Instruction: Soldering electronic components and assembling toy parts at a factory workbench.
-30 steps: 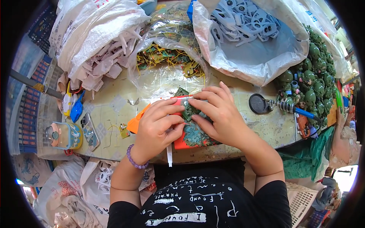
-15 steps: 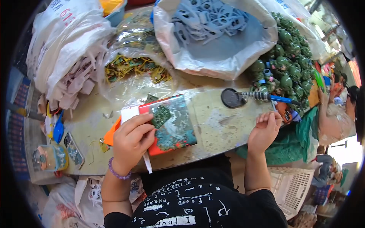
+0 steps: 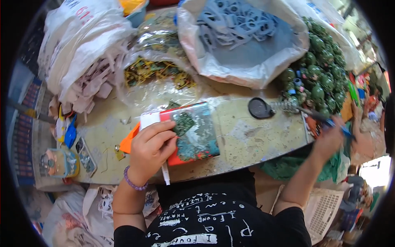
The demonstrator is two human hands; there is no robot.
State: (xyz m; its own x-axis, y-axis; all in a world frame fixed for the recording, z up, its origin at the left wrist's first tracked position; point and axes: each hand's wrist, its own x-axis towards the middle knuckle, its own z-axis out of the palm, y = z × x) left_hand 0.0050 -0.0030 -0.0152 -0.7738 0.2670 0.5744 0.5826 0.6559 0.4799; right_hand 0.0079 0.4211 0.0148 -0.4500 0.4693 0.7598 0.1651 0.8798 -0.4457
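My left hand is closed, its fingertips at the left edge of a small green circuit board. That board lies on a red, worn block with a stained, glossy top. White and orange pieces stick out beside the block, partly under my hand. At the right, my right hand is wrapped round the blue handle of a soldering iron; motion blurs both. The iron's shaft points left toward the coiled spring of a stand with a round black base.
An open white sack of pale blue plastic parts stands at the back. Right of it are piled dark green round parts. A clear bag holds yellow-wired pieces. Far left are a phone and a plastic cup.
My right hand has moved right and taken hold of the soldering iron, whose shaft has come partly out of the spring. My left hand stays at the circuit board. The view has shifted slightly.
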